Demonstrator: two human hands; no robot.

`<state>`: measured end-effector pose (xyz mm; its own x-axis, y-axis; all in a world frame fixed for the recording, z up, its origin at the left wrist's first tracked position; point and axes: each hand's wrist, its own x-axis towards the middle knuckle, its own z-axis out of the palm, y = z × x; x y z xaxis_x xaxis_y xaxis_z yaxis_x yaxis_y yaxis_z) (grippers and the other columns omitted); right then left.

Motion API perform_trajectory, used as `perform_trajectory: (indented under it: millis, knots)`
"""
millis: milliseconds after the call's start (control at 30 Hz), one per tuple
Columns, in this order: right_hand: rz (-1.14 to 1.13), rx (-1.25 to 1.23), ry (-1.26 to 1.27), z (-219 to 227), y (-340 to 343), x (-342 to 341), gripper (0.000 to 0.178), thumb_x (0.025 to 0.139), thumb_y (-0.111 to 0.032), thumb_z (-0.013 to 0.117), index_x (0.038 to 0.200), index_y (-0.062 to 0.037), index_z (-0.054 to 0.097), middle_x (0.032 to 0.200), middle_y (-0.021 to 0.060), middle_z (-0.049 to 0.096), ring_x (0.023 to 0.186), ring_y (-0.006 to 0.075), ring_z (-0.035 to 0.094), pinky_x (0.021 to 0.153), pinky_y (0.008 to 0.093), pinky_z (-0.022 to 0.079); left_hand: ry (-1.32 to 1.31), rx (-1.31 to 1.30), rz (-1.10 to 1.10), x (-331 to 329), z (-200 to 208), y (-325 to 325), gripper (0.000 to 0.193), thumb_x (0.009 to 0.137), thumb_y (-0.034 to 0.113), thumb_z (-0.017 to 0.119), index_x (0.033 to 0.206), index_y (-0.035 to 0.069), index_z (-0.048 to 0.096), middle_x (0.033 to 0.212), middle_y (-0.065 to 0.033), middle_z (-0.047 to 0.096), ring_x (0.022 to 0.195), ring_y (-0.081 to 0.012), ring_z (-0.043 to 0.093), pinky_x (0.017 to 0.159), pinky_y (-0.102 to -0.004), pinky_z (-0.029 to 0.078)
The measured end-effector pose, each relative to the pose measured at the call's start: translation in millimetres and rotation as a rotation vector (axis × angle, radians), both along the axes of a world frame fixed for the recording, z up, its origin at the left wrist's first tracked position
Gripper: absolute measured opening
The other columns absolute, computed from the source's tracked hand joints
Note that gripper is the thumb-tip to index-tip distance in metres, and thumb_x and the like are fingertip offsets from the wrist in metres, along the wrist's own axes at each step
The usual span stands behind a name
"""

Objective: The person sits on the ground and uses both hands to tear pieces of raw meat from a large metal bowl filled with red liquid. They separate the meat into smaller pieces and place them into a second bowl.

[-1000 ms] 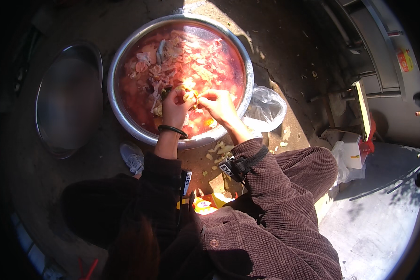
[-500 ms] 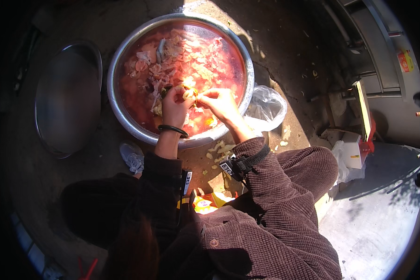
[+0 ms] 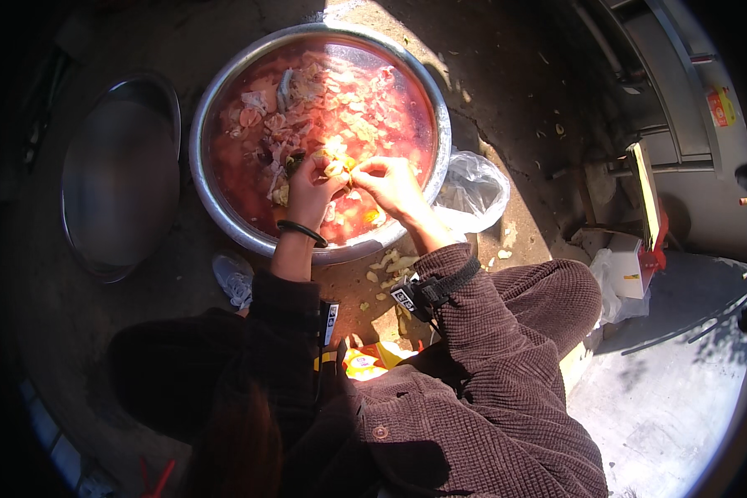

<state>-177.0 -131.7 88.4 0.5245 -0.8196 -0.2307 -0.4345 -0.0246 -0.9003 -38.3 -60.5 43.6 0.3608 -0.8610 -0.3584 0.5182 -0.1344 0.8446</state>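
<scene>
Over a wide metal basin of reddish water, both hands meet at a small, pale yellow, fleshy piece. My left hand has its fingers closed round the piece from the left. The thumb and fingertips of my right hand pinch at its right edge. What exactly lies between the right fingertips is too small to make out. Many pale, flesh-coloured pieces float in the water beyond my hands. Something dark shows just beside my left fingers.
A clear plastic bag stands against the basin's right side. Pale scraps lie on the ground near the rim. Left is a large oval metal tray. A yellow-red package lies between my legs; a white box sits at right.
My left hand and wrist have shifted slightly to the left. Both hands stay at the same piece, and the right hand has barely moved.
</scene>
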Motion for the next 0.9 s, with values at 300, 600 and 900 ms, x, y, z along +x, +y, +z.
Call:
perform_trajectory:
  millis: [300,600,900]
  knots:
    - [0.033,-0.359,0.12,-1,9,5,0.016,0.078,-0.014,0.068,0.083,0.0011,0.069,0.076,0.016,0.068,0.07,0.0215,0.067,0.067,0.0327,0.051,-0.184,0.048,-0.044,0,2,-1,0.034,0.074,-0.004,0.068,0.102,0.0,0.05,0.094,-0.0055,0.058,0.082,-0.0127,0.06,0.068,-0.0251,0.054]
    - [0.056,-0.207,0.027,-4,7,2,0.016,0.08,-0.015,0.068,0.087,0.0001,0.069,0.079,0.0112,0.071,0.073,0.0169,0.068,0.069,0.0295,0.052,-0.042,0.105,-0.05,6,0,1,0.037,0.076,-0.002,0.066,0.109,-0.002,0.048,0.095,-0.0076,0.06,0.081,-0.0129,0.062,0.071,-0.0238,0.055]
    - [0.075,-0.166,0.062,-7,6,3,0.018,0.082,-0.015,0.068,0.09,0.0012,0.069,0.079,0.0104,0.07,0.074,0.014,0.066,0.071,0.028,0.051,-0.009,0.199,-0.122,9,13,6,0.046,0.082,0.001,0.065,0.124,0.003,0.047,0.112,-0.0097,0.062,0.096,-0.0134,0.063,0.082,-0.0276,0.054]
